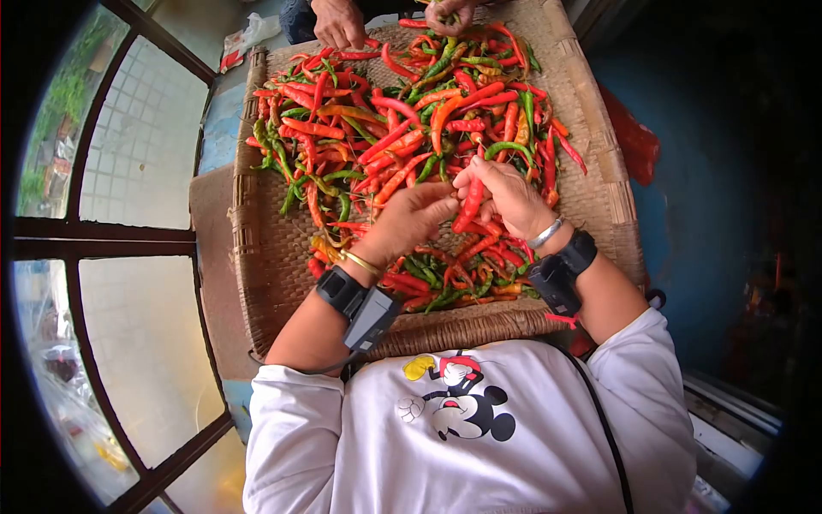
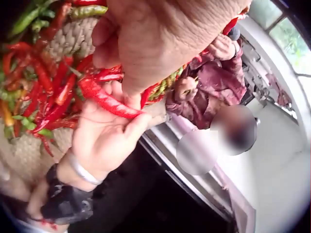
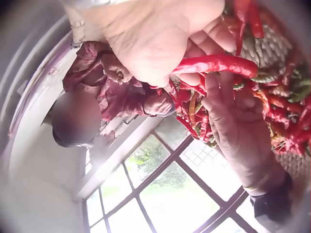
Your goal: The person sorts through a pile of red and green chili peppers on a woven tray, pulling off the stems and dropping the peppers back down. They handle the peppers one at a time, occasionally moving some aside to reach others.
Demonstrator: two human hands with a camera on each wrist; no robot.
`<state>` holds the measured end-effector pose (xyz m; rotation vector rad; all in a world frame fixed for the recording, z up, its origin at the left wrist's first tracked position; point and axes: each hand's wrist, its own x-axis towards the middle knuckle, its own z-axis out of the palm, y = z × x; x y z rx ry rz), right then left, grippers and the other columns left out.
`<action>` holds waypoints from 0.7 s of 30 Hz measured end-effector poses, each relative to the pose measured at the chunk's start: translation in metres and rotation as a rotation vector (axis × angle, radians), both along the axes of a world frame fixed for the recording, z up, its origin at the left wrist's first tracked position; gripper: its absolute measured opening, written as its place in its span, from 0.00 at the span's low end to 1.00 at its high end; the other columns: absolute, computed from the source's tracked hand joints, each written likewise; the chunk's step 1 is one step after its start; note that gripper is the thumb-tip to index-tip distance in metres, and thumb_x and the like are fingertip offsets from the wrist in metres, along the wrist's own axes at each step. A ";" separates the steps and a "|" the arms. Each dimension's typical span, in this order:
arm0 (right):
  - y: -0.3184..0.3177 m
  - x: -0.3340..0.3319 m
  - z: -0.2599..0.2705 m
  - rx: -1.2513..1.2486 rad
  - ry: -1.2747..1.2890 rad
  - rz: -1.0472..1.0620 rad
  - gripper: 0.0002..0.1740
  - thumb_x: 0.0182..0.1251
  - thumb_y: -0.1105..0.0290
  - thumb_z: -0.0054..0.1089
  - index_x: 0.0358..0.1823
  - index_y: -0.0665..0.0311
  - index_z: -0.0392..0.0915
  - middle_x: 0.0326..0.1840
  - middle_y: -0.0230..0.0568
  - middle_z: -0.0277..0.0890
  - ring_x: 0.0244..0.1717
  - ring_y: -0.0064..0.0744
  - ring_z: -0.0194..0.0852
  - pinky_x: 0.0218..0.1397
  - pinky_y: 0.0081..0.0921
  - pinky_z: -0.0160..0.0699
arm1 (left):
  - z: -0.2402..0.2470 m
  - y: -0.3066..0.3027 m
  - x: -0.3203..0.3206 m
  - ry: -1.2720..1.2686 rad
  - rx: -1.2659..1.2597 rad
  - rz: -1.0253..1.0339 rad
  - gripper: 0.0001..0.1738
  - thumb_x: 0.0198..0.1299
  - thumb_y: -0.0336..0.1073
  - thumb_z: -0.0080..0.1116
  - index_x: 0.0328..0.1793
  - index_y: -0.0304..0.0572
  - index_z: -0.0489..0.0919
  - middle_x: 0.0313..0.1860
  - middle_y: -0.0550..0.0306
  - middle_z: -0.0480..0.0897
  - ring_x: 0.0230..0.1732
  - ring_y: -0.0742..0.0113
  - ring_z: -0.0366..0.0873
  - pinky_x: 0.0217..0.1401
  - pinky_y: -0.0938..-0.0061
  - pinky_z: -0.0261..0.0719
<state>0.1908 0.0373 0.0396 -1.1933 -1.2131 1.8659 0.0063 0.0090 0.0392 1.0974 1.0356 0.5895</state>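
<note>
My right hand (image 1: 511, 201) pinches a red chili pepper (image 1: 469, 206) near its narrower end, between thumb and fingers. The pepper's thicker end points back toward my body. Beside it, my left hand (image 1: 409, 218) hovers with loosely bent fingers, its thumb and fingertips close to the pepper's side. The right wrist view shows the left hand (image 3: 240, 131) just below the pepper (image 3: 218, 64), fingers mostly extended. Under both hands spreads a pile of red, green and orange chili peppers (image 1: 398, 158) in a shallow woven basket (image 1: 244, 223).
Across the basket, another person's hands (image 1: 338, 23) work at the far edge of the pile. A framed window (image 1: 137, 137) stands on the left. A white and red plastic bag (image 1: 250, 38) lies beyond the far left corner. Something red (image 1: 629, 137) sits beyond the right rim.
</note>
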 end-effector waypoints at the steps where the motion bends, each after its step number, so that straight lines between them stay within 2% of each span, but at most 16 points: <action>1: -0.001 0.000 0.000 -0.002 0.001 -0.004 0.23 0.67 0.53 0.41 0.35 0.68 0.74 0.24 0.33 0.70 0.23 0.19 0.68 0.20 0.14 0.67 | -0.006 -0.002 0.003 0.001 -0.002 -0.004 0.21 0.59 0.44 0.54 0.54 0.38 0.72 0.37 0.65 0.78 0.28 0.81 0.71 0.28 0.86 0.71; 3: -0.001 0.001 0.002 0.121 -0.110 0.004 0.25 0.68 0.52 0.38 0.32 0.68 0.75 0.20 0.30 0.68 0.20 0.18 0.65 0.22 0.15 0.65 | -0.019 -0.005 0.007 -0.103 -0.064 -0.085 0.16 0.58 0.40 0.56 0.47 0.38 0.76 0.29 0.67 0.76 0.25 0.81 0.70 0.26 0.84 0.71; 4: -0.001 0.000 0.001 0.120 -0.109 0.003 0.25 0.68 0.52 0.38 0.32 0.68 0.75 0.20 0.30 0.68 0.20 0.18 0.65 0.22 0.15 0.65 | -0.023 -0.005 0.007 -0.068 -0.056 -0.102 0.14 0.57 0.38 0.58 0.44 0.37 0.76 0.27 0.68 0.75 0.25 0.81 0.70 0.25 0.85 0.71; 5: -0.001 0.000 0.001 0.094 -0.080 -0.012 0.25 0.68 0.52 0.38 0.31 0.68 0.75 0.19 0.30 0.68 0.20 0.17 0.65 0.23 0.15 0.65 | -0.023 -0.005 0.007 -0.068 -0.057 -0.102 0.14 0.57 0.38 0.58 0.44 0.37 0.76 0.27 0.68 0.75 0.25 0.81 0.70 0.25 0.85 0.71; 7: -0.001 -0.002 -0.002 0.064 -0.049 -0.025 0.25 0.68 0.52 0.38 0.31 0.68 0.75 0.18 0.30 0.68 0.20 0.17 0.65 0.24 0.16 0.65 | -0.025 -0.005 0.006 -0.132 -0.084 -0.183 0.14 0.57 0.36 0.56 0.46 0.37 0.74 0.34 0.66 0.76 0.33 0.79 0.74 0.34 0.82 0.77; 10: -0.002 -0.005 -0.009 -0.009 0.003 -0.085 0.27 0.68 0.50 0.36 0.33 0.68 0.74 0.20 0.30 0.68 0.21 0.18 0.65 0.22 0.15 0.66 | -0.030 -0.007 0.009 -0.138 -0.066 -0.184 0.11 0.57 0.34 0.57 0.44 0.38 0.76 0.32 0.67 0.77 0.31 0.81 0.73 0.31 0.85 0.74; 11: -0.002 -0.004 -0.010 -0.086 0.089 -0.091 0.27 0.68 0.49 0.36 0.35 0.68 0.74 0.23 0.32 0.69 0.24 0.18 0.67 0.25 0.16 0.67 | -0.024 -0.007 0.008 -0.139 -0.067 -0.183 0.11 0.57 0.34 0.57 0.44 0.38 0.76 0.32 0.67 0.77 0.31 0.81 0.73 0.31 0.85 0.74; 12: -0.001 -0.004 -0.011 -0.163 0.174 -0.099 0.27 0.68 0.48 0.36 0.38 0.67 0.73 0.27 0.34 0.71 0.28 0.19 0.69 0.27 0.16 0.69 | -0.018 -0.005 0.006 -0.115 -0.052 -0.132 0.09 0.57 0.34 0.57 0.41 0.38 0.76 0.29 0.67 0.76 0.28 0.81 0.72 0.29 0.85 0.73; 14: 0.001 -0.004 -0.005 -0.111 0.109 -0.129 0.29 0.68 0.47 0.34 0.37 0.68 0.73 0.25 0.33 0.70 0.26 0.19 0.69 0.24 0.16 0.69 | 0.008 0.003 -0.002 0.019 -0.009 -0.020 0.06 0.56 0.35 0.57 0.35 0.40 0.78 0.23 0.69 0.75 0.22 0.83 0.69 0.22 0.85 0.68; 15: 0.004 -0.003 -0.003 -0.057 0.046 -0.160 0.30 0.68 0.46 0.32 0.37 0.69 0.73 0.24 0.32 0.69 0.25 0.20 0.69 0.21 0.15 0.70 | 0.001 0.010 -0.008 -0.037 0.078 0.076 0.07 0.57 0.37 0.56 0.33 0.41 0.78 0.21 0.69 0.74 0.21 0.83 0.68 0.22 0.87 0.67; 16: 0.008 0.002 -0.010 0.014 -0.061 -0.108 0.27 0.67 0.49 0.39 0.40 0.69 0.74 0.27 0.37 0.73 0.29 0.26 0.73 0.26 0.20 0.73 | -0.001 0.016 -0.020 -0.085 0.044 0.183 0.08 0.58 0.37 0.55 0.34 0.41 0.78 0.21 0.68 0.75 0.21 0.82 0.69 0.23 0.88 0.68; 17: 0.011 0.004 -0.017 0.014 -0.061 -0.109 0.27 0.67 0.49 0.39 0.40 0.69 0.74 0.27 0.37 0.73 0.29 0.26 0.73 0.26 0.20 0.73 | 0.004 0.021 -0.027 -0.134 0.009 0.291 0.08 0.58 0.38 0.54 0.36 0.41 0.78 0.22 0.67 0.75 0.21 0.82 0.69 0.24 0.88 0.68; 19: 0.013 0.006 -0.031 0.578 -0.555 0.121 0.20 0.63 0.57 0.48 0.42 0.69 0.74 0.35 0.45 0.74 0.33 0.38 0.74 0.35 0.27 0.75 | 0.001 0.026 -0.030 -0.429 0.069 0.666 0.11 0.60 0.39 0.52 0.41 0.39 0.77 0.26 0.66 0.76 0.22 0.80 0.69 0.26 0.87 0.69; 20: 0.008 0.002 -0.032 0.694 -0.617 0.124 0.18 0.58 0.64 0.55 0.46 0.67 0.71 0.38 0.49 0.74 0.37 0.48 0.73 0.43 0.34 0.72 | 0.001 0.026 -0.032 -0.416 0.060 0.664 0.14 0.60 0.39 0.53 0.48 0.38 0.75 0.32 0.62 0.78 0.22 0.79 0.70 0.26 0.86 0.70; 21: 0.004 -0.001 -0.032 0.696 -0.616 0.126 0.18 0.58 0.64 0.55 0.46 0.67 0.71 0.38 0.49 0.74 0.37 0.48 0.73 0.43 0.34 0.72 | -0.001 0.024 -0.027 -0.417 0.062 0.666 0.14 0.60 0.39 0.53 0.48 0.38 0.75 0.32 0.62 0.78 0.22 0.79 0.70 0.26 0.86 0.70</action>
